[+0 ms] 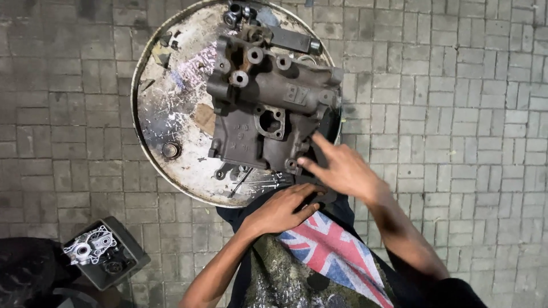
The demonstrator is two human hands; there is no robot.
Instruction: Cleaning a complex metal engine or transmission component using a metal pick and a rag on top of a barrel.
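A large dark cast-metal housing (268, 108) with several round bores lies on top of a round, stained drum lid (171, 102). My right hand (342, 168) hovers at the housing's near right corner, fingers spread, fingertips touching its edge, nothing held. My left hand (282, 208) rests flat, palm down, on dark cloth (257, 268) at the drum's near rim, just below the housing. A rag with a red, white and blue flag pattern (337, 251) lies over my lap under both forearms.
Small metal parts (237, 14) and a grey block (294, 39) sit at the lid's far edge; a round bung (170, 150) is at its left. A dark tray (111, 254) with a silvery part stands on the brick paving at lower left.
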